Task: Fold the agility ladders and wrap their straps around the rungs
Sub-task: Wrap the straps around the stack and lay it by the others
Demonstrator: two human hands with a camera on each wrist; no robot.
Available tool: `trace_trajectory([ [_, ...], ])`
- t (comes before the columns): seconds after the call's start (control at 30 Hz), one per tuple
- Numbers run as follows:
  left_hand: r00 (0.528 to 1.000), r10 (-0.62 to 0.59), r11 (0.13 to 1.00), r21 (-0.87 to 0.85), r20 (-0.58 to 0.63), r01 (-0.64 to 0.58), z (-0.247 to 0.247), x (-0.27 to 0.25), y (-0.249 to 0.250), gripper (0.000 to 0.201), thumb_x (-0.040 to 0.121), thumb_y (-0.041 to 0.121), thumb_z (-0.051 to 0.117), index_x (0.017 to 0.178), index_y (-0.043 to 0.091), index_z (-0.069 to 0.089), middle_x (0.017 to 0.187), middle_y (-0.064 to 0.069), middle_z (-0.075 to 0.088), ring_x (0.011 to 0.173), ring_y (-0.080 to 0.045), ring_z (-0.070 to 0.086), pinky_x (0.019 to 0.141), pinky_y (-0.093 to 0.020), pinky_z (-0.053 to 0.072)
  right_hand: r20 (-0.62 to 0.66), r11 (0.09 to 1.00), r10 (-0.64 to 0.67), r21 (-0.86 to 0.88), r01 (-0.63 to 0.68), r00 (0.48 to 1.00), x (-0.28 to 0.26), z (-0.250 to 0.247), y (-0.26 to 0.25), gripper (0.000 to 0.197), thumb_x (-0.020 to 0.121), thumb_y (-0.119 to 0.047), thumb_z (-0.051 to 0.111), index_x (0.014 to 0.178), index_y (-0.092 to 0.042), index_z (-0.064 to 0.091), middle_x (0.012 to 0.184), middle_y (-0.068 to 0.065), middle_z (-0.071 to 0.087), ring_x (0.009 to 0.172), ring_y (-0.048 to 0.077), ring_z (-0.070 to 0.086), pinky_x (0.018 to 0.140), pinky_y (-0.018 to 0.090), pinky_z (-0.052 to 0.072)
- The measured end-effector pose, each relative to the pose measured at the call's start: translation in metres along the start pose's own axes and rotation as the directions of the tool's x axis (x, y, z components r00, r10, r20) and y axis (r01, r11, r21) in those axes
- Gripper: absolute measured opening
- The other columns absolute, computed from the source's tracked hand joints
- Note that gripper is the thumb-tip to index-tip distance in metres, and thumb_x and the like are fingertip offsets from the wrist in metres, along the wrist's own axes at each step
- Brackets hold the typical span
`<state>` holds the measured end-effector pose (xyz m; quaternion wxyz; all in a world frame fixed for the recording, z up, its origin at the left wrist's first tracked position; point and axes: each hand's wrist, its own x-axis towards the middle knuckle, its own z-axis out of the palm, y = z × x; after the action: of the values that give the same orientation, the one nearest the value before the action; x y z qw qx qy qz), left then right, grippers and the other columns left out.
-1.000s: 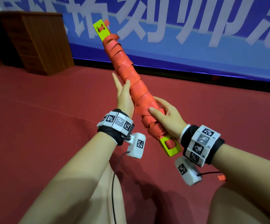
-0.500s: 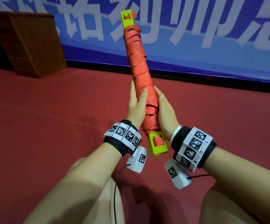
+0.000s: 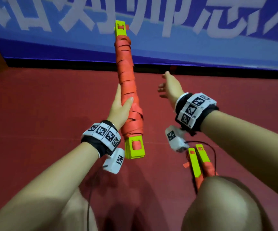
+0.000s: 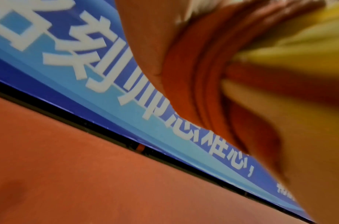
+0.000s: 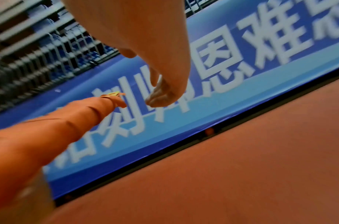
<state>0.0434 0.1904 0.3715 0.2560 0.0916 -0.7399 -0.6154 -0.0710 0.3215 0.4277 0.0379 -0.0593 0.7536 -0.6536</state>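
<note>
Left hand point(image 3: 120, 107) is gripping the wrapped ladder bundle point(image 3: 126, 84) around its lower half, thumb across the front and fingers curling behind it, holding it up off the red floor point(image 3: 35, 114). Bundle is pointing toward 12 o'clock, tilting slightly to 11, with the orange strap point(image 3: 125, 64) wound along nearly its whole length. Yellow-green rung ends point(image 3: 135, 148) are sticking out at the 6 o'clock end, just beside the left wrist, and more are showing at the far tip against the blue banner point(image 3: 218, 47).

Left wrist view is blurry: orange strap coils point(image 4: 193, 75) and yellow rung edges point(image 4: 299, 37) are pressing against the palm, fingers wrapping round them.

Right hand point(image 3: 169, 87) is hovering at 3 o'clock of the bundle, clear of it, fingers loose and spread, holding nothing. Right wrist view is showing the same hand point(image 5: 165, 75) open and the bundle point(image 5: 59, 128) off at 9 o'clock, apart from it.

Second ladder point(image 3: 199, 162) is lying on the floor at 5 o'clock of the held bundle, partly hidden behind the right knee point(image 3: 221, 205); two yellow-green rungs and some orange strap are showing
</note>
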Motion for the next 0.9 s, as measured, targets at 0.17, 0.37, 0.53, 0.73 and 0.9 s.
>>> trace_trajectory([
  [0.17,0.984,-0.096,0.993,0.082,0.153,0.084,0.064,0.003,-0.027,0.061,0.100,0.015,0.050,0.154,0.017,0.021,0.150,0.002,0.037,0.131,-0.008,0.039,0.105,-0.017,0.028,-0.119,0.986,0.081,-0.139,-0.097,0.990,0.038,-0.095,0.055,0.041,0.103,-0.030,0.029,0.128,-0.005,0.049,0.074,0.005,0.048,0.064,0.018,0.049,0.060,0.029,0.041],
  [0.37,0.942,-0.247,0.968,0.092,0.227,0.232,0.147,-0.016,-0.091,0.062,0.098,0.016,0.053,0.153,0.018,0.026,0.148,-0.007,0.045,0.132,-0.022,0.047,0.114,-0.039,0.034,-0.269,0.933,0.194,-0.246,-0.262,0.944,0.037,-0.190,0.179,0.032,0.100,-0.023,0.038,0.119,-0.006,0.058,0.066,0.004,0.050,0.056,0.018,0.049,0.051,0.026,0.038],
  [0.53,0.889,-0.361,0.932,0.151,0.282,0.331,0.183,-0.051,-0.147,0.062,0.098,0.014,0.052,0.154,0.018,0.025,0.150,-0.003,0.041,0.134,-0.017,0.043,0.110,-0.024,0.031,-0.086,0.751,0.443,-0.507,-0.422,0.892,-0.016,-0.220,0.293,0.021,0.097,-0.016,0.045,0.101,-0.005,0.063,0.073,0.017,0.060,0.058,0.026,0.054,0.057,0.032,0.047],
  [0.73,0.827,-0.461,0.886,0.219,0.320,0.409,0.196,-0.086,-0.200,0.062,0.099,0.014,0.052,0.153,0.020,0.023,0.152,0.001,0.037,0.131,-0.006,0.037,0.100,-0.013,0.025,-0.122,0.475,0.564,-0.761,-0.442,0.816,-0.093,-0.205,0.389,0.051,0.085,-0.047,0.051,0.121,-0.012,0.059,0.113,0.014,0.067,0.105,0.032,0.063,0.088,0.036,0.048],
  [0.9,0.778,-0.533,0.844,0.266,0.332,0.465,0.192,-0.109,-0.233,0.064,0.099,0.017,0.053,0.154,0.021,0.022,0.154,-0.001,0.035,0.139,-0.015,0.035,0.108,-0.020,0.025,-0.155,0.268,0.546,-0.899,-0.347,0.823,-0.118,-0.184,0.417,0.056,0.093,-0.042,0.054,0.130,-0.001,0.042,0.132,0.015,0.046,0.123,0.032,0.045,0.097,0.039,0.042],
])
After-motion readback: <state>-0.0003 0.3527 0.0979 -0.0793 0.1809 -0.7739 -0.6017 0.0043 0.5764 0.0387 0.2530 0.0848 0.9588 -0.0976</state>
